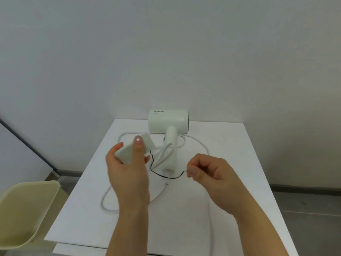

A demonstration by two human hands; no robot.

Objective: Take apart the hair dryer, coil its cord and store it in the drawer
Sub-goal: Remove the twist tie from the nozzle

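Head view: the hair dryer [167,122] lies at the far edge of the table [230,163], with its handle pointing toward the near edge. The left hand [127,163], raised over the table's middle, grips a white nozzle piece [124,154] between thumb and curled fingers. The right hand [208,170] pinches 1 end of a thin black tie [162,176], which curves past the handle's end. The white cord [108,198] sprawls in loose loops across the table. A beige bin [27,209] stands off the near-left corner.
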